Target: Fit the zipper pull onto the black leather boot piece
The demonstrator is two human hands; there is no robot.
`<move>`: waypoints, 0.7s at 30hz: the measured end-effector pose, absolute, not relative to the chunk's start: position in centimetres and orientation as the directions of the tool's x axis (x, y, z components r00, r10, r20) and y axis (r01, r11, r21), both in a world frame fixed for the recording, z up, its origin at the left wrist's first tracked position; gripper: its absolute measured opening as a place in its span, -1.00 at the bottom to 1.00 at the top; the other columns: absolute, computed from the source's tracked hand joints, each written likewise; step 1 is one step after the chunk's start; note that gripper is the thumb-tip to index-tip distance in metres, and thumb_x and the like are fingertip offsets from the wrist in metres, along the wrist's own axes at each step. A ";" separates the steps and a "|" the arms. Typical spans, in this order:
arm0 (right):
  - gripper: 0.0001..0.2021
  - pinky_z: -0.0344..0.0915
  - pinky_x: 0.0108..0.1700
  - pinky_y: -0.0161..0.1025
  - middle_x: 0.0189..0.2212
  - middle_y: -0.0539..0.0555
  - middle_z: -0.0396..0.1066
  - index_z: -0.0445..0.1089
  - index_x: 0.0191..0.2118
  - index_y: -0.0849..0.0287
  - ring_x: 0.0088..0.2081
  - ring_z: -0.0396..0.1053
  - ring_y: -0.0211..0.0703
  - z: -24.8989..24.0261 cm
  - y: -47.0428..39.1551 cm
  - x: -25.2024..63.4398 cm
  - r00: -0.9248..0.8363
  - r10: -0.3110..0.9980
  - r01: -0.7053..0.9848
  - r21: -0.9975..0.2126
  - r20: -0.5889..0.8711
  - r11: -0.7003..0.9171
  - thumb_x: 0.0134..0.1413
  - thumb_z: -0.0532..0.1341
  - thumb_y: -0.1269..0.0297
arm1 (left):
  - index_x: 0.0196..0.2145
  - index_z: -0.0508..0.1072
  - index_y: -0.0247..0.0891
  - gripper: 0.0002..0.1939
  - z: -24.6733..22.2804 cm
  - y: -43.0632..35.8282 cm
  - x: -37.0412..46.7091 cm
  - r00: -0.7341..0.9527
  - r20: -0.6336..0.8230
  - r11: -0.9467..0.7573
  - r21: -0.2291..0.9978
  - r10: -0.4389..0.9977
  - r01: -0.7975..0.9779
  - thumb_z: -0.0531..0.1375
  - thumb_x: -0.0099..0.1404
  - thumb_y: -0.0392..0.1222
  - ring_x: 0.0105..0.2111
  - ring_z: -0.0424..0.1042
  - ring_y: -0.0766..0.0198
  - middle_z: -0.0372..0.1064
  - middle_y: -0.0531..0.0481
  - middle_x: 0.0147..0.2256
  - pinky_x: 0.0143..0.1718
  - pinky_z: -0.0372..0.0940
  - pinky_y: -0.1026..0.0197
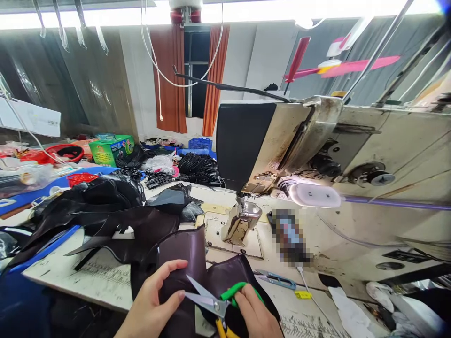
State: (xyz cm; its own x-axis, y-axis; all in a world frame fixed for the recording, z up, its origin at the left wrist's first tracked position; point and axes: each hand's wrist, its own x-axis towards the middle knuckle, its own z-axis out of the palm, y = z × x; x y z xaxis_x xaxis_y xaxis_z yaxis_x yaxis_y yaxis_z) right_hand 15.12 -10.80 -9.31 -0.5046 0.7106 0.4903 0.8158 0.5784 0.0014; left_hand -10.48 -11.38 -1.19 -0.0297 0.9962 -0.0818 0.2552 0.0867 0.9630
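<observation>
My right hand (255, 312) grips scissors (210, 303) with green and yellow handles; their blades are parted and point left. Close to the blade tips is my left hand (158, 298), thumb and forefinger apart, over a dark brown leather piece (183, 249). Whether its hidden fingers hold the leather cannot be seen. A second brown leather part (229, 274) curves behind the scissors. Behind the leather stands the sewing machine's metal post (243, 220), beneath the machine head (246, 145).
Black leather pieces (116, 202) are heaped at the left. Right of the post lie a blurred phone (291, 237) with a cable and blue thread snips (276, 279). A lit lamp (315, 195) hangs under the machine arm. Bundled black strips (199, 166) lie behind.
</observation>
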 end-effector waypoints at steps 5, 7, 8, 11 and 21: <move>-0.44 0.44 -0.28 -0.32 -0.11 0.31 0.39 0.26 -0.05 0.25 -0.18 0.49 0.01 -9.5 -10.7 16.4 -0.518 0.718 0.785 -0.074 0.464 0.614 -0.21 0.37 0.17 | 0.01 0.41 -0.20 -0.53 -0.9 -11.5 -9.4 -0.028 -0.090 0.093 0.988 0.996 0.121 0.22 0.11 -0.15 -0.12 0.41 0.19 0.47 0.01 -0.09 -0.03 0.26 0.27; -0.42 0.44 -0.31 -0.31 -0.12 0.32 0.39 0.27 -0.06 0.25 -0.20 0.49 0.02 -9.3 -10.7 16.9 -0.528 0.704 0.784 -0.045 0.476 0.619 -0.24 0.40 0.15 | 0.02 0.41 -0.19 -0.53 -1.3 -11.5 -9.3 -0.033 -0.072 0.075 0.990 0.997 0.115 0.23 0.12 -0.15 -0.05 0.39 0.15 0.45 0.00 -0.03 0.03 0.23 0.24; -0.41 0.44 -0.32 -0.30 -0.13 0.33 0.40 0.27 -0.07 0.26 -0.20 0.50 0.04 -9.2 -10.7 17.1 -0.531 0.697 0.786 -0.028 0.481 0.618 -0.25 0.40 0.12 | 0.03 0.41 -0.18 -0.52 -1.5 -11.5 -9.3 -0.029 -0.064 0.067 0.990 0.998 0.128 0.23 0.12 -0.15 -0.03 0.38 0.14 0.44 -0.01 -0.02 0.07 0.22 0.21; -0.41 0.44 -0.31 -0.30 -0.14 0.35 0.40 0.27 -0.07 0.27 -0.19 0.49 0.04 -8.8 -10.7 17.2 -0.527 0.696 0.785 -0.034 0.488 0.619 -0.17 0.38 -0.01 | 0.06 0.39 -0.16 -0.50 -2.0 -11.3 -9.4 -0.008 -0.053 0.054 0.982 0.999 0.181 0.23 0.13 -0.16 -0.03 0.39 0.11 0.42 -0.03 0.01 0.14 0.17 0.12; -0.56 0.42 -0.38 -0.38 -0.20 0.31 0.44 0.29 -0.08 0.26 -0.23 0.52 -0.06 -8.4 -10.0 18.0 -0.566 0.652 0.756 0.003 0.505 0.654 0.16 0.09 -0.04 | 0.07 0.41 -0.18 -0.48 -1.3 -11.3 -8.0 -0.096 -0.064 0.075 0.990 0.993 0.116 0.23 0.10 -0.16 0.00 0.40 0.11 0.43 -0.03 0.02 0.08 0.23 0.18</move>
State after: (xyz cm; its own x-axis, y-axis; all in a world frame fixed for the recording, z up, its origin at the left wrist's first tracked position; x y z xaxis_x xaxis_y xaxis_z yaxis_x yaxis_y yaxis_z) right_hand 17.96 -9.97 -8.36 -0.5656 0.6517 0.5053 0.7564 0.6541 0.0030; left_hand -7.97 -11.34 -1.31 -0.0958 0.9933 -0.0643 0.1158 0.0753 0.9904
